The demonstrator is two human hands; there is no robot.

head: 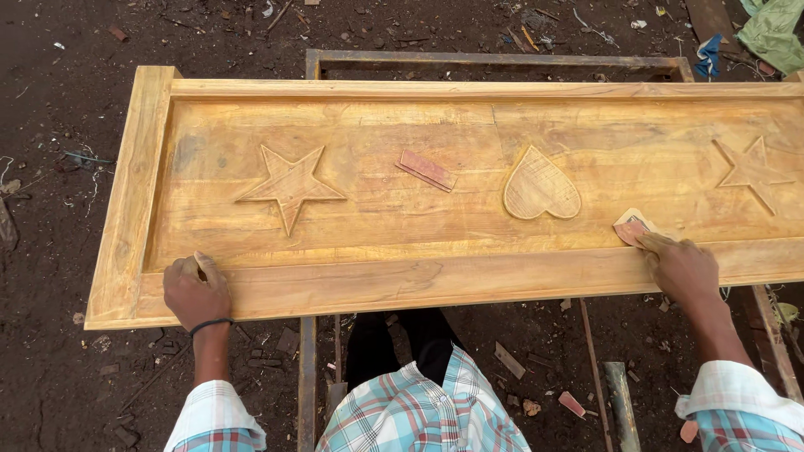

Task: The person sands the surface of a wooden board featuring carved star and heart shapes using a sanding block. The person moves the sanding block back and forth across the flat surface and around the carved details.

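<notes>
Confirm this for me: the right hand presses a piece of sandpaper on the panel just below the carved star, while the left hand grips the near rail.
Not quite. The head view shows the right hand pressing the sandpaper beside the carved heart, at its lower right, not below a star. The left hand does grip the near rail.

A metal frame [494,59] on dirt ground [59,100] carries the carved wooden door [352,226].

left hand [196,290] curled in grip, right hand [682,266] pressing flat
</notes>
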